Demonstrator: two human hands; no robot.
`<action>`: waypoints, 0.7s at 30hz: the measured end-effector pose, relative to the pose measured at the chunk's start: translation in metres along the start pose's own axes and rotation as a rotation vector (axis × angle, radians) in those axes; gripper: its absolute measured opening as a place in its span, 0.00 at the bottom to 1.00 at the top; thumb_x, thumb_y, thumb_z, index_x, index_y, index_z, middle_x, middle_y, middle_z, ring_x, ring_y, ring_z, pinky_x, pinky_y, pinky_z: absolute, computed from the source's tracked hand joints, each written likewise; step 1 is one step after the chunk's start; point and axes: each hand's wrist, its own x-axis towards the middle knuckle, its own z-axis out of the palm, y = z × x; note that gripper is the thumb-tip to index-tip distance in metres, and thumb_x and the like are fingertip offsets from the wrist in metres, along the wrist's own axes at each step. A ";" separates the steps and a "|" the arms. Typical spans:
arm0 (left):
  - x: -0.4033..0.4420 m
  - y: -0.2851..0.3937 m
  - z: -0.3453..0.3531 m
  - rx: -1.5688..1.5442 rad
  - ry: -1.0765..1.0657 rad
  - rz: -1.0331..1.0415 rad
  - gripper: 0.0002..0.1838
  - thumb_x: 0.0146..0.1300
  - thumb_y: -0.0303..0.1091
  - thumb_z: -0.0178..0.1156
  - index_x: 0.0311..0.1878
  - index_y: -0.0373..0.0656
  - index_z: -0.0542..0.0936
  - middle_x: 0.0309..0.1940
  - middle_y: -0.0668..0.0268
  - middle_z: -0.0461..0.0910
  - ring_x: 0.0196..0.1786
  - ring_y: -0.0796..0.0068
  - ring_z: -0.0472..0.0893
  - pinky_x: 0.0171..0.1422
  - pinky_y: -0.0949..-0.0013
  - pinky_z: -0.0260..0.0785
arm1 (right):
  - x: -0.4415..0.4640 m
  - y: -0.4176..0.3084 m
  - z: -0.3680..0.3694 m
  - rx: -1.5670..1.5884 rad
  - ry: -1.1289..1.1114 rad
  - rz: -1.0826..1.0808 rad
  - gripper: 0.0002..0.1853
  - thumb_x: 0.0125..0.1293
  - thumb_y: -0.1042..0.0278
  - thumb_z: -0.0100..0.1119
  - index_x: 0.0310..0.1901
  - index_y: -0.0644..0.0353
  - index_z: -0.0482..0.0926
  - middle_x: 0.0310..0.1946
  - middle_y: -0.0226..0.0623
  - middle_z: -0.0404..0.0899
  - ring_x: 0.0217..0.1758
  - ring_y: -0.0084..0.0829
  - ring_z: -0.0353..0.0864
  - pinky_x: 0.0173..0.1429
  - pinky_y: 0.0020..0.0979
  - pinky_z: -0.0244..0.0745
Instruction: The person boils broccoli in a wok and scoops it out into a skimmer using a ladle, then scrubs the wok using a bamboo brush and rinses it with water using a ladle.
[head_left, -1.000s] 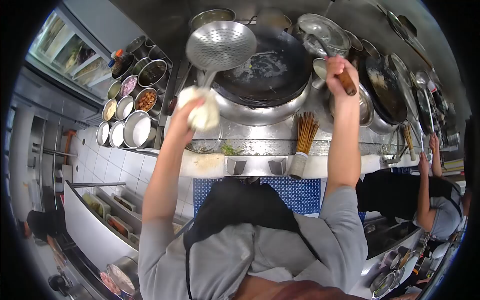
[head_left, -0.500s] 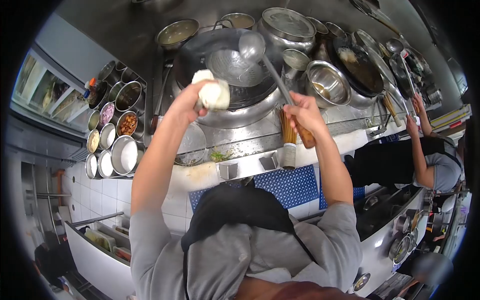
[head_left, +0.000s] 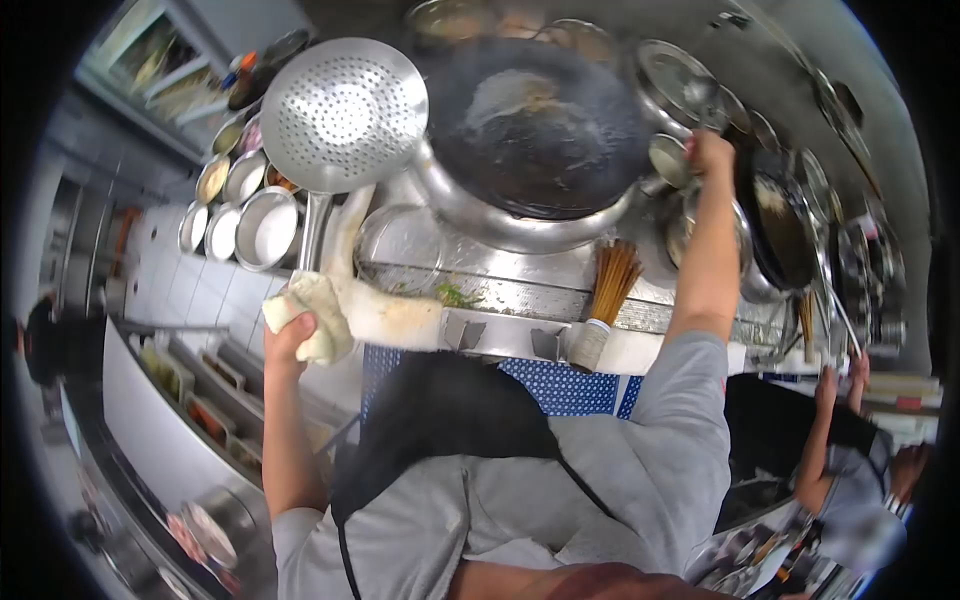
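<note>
Low on the left, my left hand (head_left: 288, 340) is closed round the handle of a large perforated strainer (head_left: 345, 115), with a pale folded cloth (head_left: 325, 318) between palm and handle. The strainer's round head is raised to the left of the black wok (head_left: 535, 135), which sits on a steel ring and shows a wet, hazy inside. Out to the right, my right hand (head_left: 710, 152) is wrapped round the handle of a ladle (head_left: 702, 95). The ladle's bowl is beyond the hand, over the lidded pot (head_left: 675, 72).
A bamboo brush (head_left: 612, 280) stands at the counter's front edge. Steel containers (head_left: 268, 228) of ingredients are at left. A second wok (head_left: 780, 225) is at right, and a co-worker's arms (head_left: 818, 440) reach in beyond it. Green scraps (head_left: 457, 295) lie on the counter.
The strainer has come out of the wok and moved left with my left hand. My right hand has moved right and forward with the ladle, away from the wok. The camera view has shifted.
</note>
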 end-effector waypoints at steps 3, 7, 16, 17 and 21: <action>-0.045 -0.013 -0.033 -0.071 0.069 -0.149 0.38 0.46 0.44 0.74 0.58 0.32 0.75 0.43 0.58 0.83 0.42 0.66 0.84 0.47 0.65 0.78 | 0.009 -0.009 -0.019 1.004 -0.309 0.108 0.06 0.58 0.82 0.52 0.25 0.64 0.73 0.20 0.37 0.73 0.22 0.33 0.74 0.28 0.28 0.75; -0.069 -0.064 -0.078 -0.082 0.148 -0.301 0.42 0.46 0.50 0.74 0.59 0.29 0.74 0.47 0.56 0.82 0.44 0.67 0.83 0.45 0.68 0.78 | -0.009 -0.021 -0.035 1.372 -0.672 0.395 0.05 0.64 0.83 0.45 0.31 0.63 0.67 0.24 0.34 0.66 0.23 0.28 0.70 0.26 0.29 0.72; -0.031 -0.086 -0.136 -0.111 -0.021 -0.509 0.37 0.47 0.42 0.73 0.59 0.32 0.74 0.45 0.55 0.83 0.42 0.62 0.85 0.50 0.61 0.79 | -0.230 -0.051 -0.010 1.568 -0.739 0.604 0.22 0.76 0.72 0.45 0.64 0.75 0.54 0.31 0.34 0.66 0.23 0.24 0.69 0.25 0.26 0.69; -0.026 -0.085 -0.147 -0.095 -0.035 -0.549 0.37 0.47 0.42 0.73 0.59 0.32 0.74 0.45 0.55 0.83 0.43 0.62 0.84 0.50 0.62 0.79 | -0.248 -0.042 -0.008 1.576 -0.742 0.610 0.29 0.77 0.71 0.46 0.70 0.78 0.50 0.32 0.34 0.67 0.24 0.23 0.69 0.25 0.26 0.69; -0.010 -0.076 -0.166 0.015 -0.084 -0.607 0.36 0.45 0.40 0.73 0.59 0.34 0.75 0.45 0.58 0.83 0.43 0.66 0.84 0.49 0.65 0.78 | -0.303 -0.027 0.009 1.341 -0.678 0.750 0.23 0.76 0.71 0.46 0.65 0.79 0.59 0.33 0.35 0.69 0.23 0.21 0.68 0.22 0.22 0.67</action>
